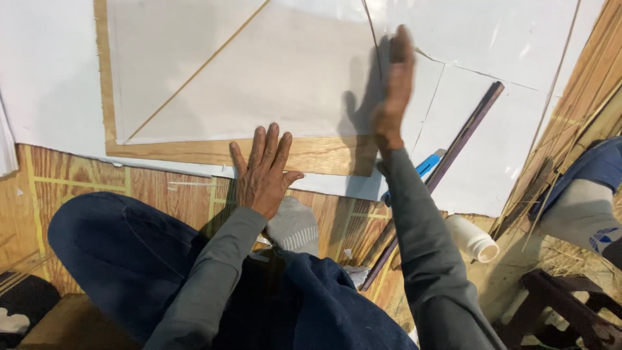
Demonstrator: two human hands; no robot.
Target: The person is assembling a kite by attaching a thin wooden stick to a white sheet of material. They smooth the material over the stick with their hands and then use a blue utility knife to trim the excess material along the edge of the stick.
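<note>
Nearest the camera are the person's own knees in dark blue trousers (pixel 123 259) and a grey-socked foot (pixel 295 225), folded on the wood-patterned floor (pixel 175 191). To the right a white plastic bottle (pixel 473 238) lies on its side, its open mouth pointing right and toward the camera. A long dark straightedge (pixel 453 152) runs on a diagonal from near the knee up to the far right, passing under the right forearm, with a blue-handled tool (pixel 429 164) just beside it. At the right edge another person's socked foot (pixel 583 217) rests by a bundle of thin wooden strips (pixel 570 123).

The left hand (pixel 262 174) lies flat, fingers spread, its grip open, pressing the near wooden edge of the board (pixel 214 151). On that board lies a pale sheet (pixel 285 84), its near edge running left to right, crossed by a thin diagonal strip (pixel 194 74) rising to the right. The right hand (pixel 394 87), blurred, is stretched flat and open along the sheet's right edge, fingers pointing away. White paper (pixel 505 39) covers the floor beyond.
</note>
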